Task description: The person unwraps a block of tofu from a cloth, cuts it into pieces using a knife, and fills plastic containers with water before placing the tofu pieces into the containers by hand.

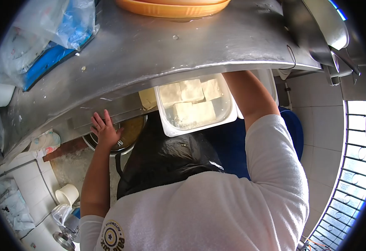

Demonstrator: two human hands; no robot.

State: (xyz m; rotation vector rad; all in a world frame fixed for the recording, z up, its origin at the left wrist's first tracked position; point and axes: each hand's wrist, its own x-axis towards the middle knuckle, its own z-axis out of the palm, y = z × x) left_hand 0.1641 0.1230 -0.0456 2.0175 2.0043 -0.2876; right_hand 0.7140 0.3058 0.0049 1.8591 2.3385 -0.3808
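Note:
My left hand (105, 131) is open, its fingers spread, near the front of the steel counter. It appears above a metal pot (128, 149) with yellowish contents; I cannot tell whether it touches the counter front. My right forearm (252, 94) reaches in under the counter edge, and the hand is hidden there. Beside that arm, a translucent plastic tub (204, 127) juts out from below the counter. In it lie several pale, square-cut blocks (191, 91) that look like tofu. Another pale container (268, 83) shows partly behind the right arm.
Across the front runs the steel counter (149, 46), with an orange basin (174, 10) at the back and plastic bags (66, 25) at left. Metal pans (312, 33) are at the right. A blue barrel (233, 144) and a cream bucket (67, 194) stand below. A barred window (354, 167) is at right.

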